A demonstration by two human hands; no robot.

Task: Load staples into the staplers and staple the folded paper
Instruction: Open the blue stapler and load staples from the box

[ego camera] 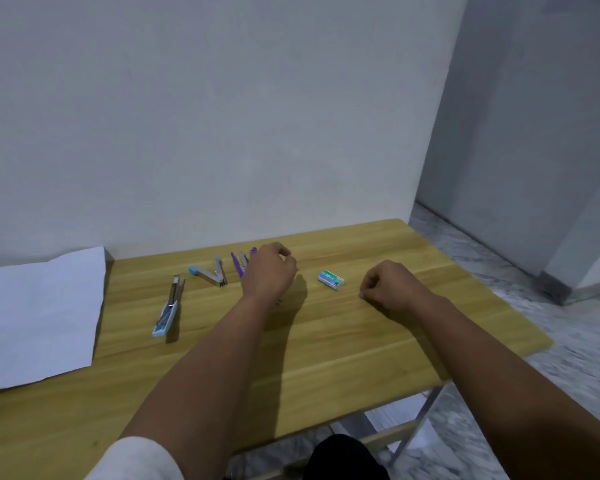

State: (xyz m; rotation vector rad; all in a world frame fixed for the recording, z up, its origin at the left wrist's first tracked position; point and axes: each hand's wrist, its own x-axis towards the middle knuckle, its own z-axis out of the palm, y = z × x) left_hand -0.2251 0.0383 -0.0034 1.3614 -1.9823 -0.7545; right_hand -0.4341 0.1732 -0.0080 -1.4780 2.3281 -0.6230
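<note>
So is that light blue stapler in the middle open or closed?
Open. The light blue stapler lies on the wooden table with its two arms spread in a V, the metal staple channel showing.

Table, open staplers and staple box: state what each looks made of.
Table: wood or wood-look laminate, matte, with plank grain lines.
Light blue staplers: shiny bare metal arms, likely steel, with smooth plastic-looking parts.
Purple stapler: similar, partly hidden by the left hand.
Staple box: probably printed cardboard.
</note>
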